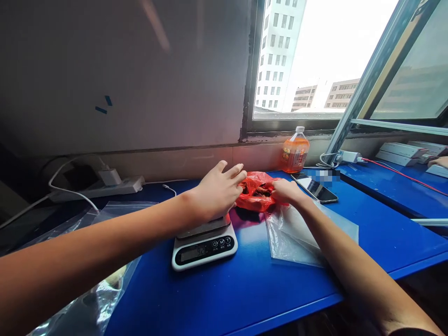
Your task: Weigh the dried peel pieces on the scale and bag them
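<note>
A red plastic bag (259,204) with its mouth open lies beside the scale, with dark brown dried pieces (262,191) inside. My right hand (285,191) is closed on the bag's right edge. My left hand (221,191) hovers above the scale at the bag's left side, fingers apart and somewhat bent; its far fingertips overlap the bag's edge. Beneath it is a white digital kitchen scale (206,254), its plate mostly hidden by the hand and its display lit with small digits. Clear plastic bags (297,240) lie flat under my right forearm.
Behind stand a bottle of orange drink (296,151) and a phone (320,190). At left are a power strip (131,185) with a charger and a large clear bag (105,298) holding something pale. Another person's hand (440,162) shows at the far right near white boxes (402,151).
</note>
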The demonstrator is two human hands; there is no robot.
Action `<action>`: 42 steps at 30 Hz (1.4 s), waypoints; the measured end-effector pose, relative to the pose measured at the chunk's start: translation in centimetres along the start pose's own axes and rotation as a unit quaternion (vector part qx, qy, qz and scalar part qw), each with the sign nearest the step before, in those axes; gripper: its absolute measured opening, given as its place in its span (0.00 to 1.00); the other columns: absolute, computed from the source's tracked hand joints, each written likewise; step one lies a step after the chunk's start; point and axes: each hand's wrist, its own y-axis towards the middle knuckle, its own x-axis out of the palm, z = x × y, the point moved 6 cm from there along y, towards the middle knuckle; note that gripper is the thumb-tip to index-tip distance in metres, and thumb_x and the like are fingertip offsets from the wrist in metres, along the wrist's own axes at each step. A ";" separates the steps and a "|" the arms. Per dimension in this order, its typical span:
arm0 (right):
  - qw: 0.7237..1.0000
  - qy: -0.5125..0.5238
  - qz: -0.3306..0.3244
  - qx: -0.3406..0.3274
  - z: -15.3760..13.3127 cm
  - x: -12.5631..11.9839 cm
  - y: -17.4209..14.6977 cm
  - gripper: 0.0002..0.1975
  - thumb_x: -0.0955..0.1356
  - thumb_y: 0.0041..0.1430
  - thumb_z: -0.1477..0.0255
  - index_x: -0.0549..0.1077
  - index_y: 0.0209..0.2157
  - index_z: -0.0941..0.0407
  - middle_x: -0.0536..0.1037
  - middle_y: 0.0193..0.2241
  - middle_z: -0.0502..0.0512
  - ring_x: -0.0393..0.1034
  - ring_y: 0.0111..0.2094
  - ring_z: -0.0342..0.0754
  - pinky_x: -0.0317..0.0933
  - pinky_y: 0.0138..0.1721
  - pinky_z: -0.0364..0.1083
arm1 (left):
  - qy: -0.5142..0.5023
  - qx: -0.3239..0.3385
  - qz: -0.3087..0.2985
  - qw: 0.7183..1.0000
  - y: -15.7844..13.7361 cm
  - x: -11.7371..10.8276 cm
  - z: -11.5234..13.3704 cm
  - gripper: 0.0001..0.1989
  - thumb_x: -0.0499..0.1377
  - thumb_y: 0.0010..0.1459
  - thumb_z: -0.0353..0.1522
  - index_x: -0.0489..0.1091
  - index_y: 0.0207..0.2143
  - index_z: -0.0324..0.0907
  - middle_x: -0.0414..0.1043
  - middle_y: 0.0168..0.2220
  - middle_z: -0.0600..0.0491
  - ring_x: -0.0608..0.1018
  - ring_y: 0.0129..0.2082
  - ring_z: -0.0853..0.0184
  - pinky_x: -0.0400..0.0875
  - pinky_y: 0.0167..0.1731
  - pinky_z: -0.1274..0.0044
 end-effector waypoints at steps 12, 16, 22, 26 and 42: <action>0.989 0.037 0.086 0.112 1.2 -0.2 0.9 0.15 0.62 0.58 0.68 0.78 0.41 0.54 0.79 0.41 0.62 0.73 0.42 0.55 0.63 0.42 0.49 | -0.011 0.015 0.066 0.998 -0.1 -2.4 -0.4 0.14 0.53 0.64 0.36 0.73 0.46 0.39 0.62 0.60 0.42 0.61 0.61 0.52 0.62 0.51 0.62; 0.979 0.114 0.128 0.106 2.3 -1.6 0.6 0.16 0.62 0.56 0.65 0.77 0.37 0.57 0.76 0.44 0.62 0.71 0.42 0.53 0.62 0.40 0.46 | -0.024 0.010 0.090 0.996 -0.6 -2.2 -0.9 0.14 0.53 0.63 0.36 0.72 0.46 0.40 0.64 0.59 0.42 0.63 0.59 0.53 0.62 0.50 0.63; 0.953 0.281 0.099 0.044 2.9 -3.1 -0.2 0.15 0.59 0.55 0.63 0.71 0.29 0.59 0.76 0.29 0.55 0.68 0.29 0.44 0.58 0.28 0.41 | -0.030 -0.005 0.081 0.996 -1.6 -1.0 -2.3 0.12 0.54 0.62 0.37 0.73 0.41 0.40 0.68 0.53 0.43 0.66 0.57 0.54 0.61 0.49 0.65; 0.931 0.359 0.065 0.017 1.8 -2.8 -0.7 0.13 0.59 0.55 0.64 0.68 0.30 0.59 0.76 0.28 0.55 0.67 0.26 0.42 0.58 0.26 0.40 | -0.090 -0.006 0.030 0.995 -2.2 -0.6 -2.8 0.14 0.55 0.62 0.41 0.73 0.41 0.41 0.71 0.48 0.46 0.69 0.53 0.57 0.62 0.46 0.69; 0.986 0.046 0.122 -0.107 -4.1 -3.6 -2.1 0.09 0.63 0.56 0.72 0.74 0.34 0.59 0.77 0.30 0.58 0.67 0.29 0.46 0.57 0.32 0.43 | -0.181 -0.046 0.110 0.976 0.9 -1.5 -1.6 0.33 0.54 0.60 0.48 0.52 0.63 0.45 0.66 0.55 0.44 0.70 0.52 0.55 0.66 0.41 0.71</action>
